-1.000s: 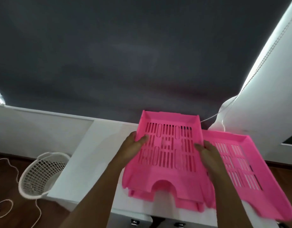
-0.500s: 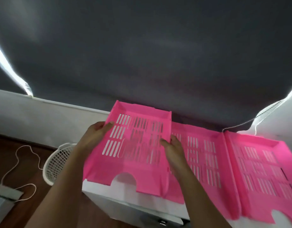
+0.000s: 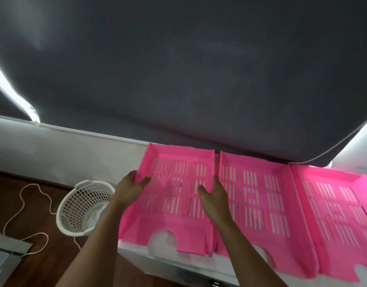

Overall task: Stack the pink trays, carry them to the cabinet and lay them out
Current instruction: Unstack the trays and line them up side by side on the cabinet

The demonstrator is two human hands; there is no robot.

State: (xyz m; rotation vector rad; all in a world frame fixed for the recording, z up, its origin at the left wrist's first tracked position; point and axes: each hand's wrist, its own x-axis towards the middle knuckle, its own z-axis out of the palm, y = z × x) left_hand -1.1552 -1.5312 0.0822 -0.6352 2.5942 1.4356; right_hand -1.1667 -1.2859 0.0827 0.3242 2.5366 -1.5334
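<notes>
Both hands — left hand at nine o'clock, right hand at three — clasp the side walls of the leftmost slotted pink plastic tray, probably light, stiffish, slightly flexing.

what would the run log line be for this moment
phase: laying out | left hand + right hand: gripping left tray | middle tray, right tray: flat on cabinet
</notes>
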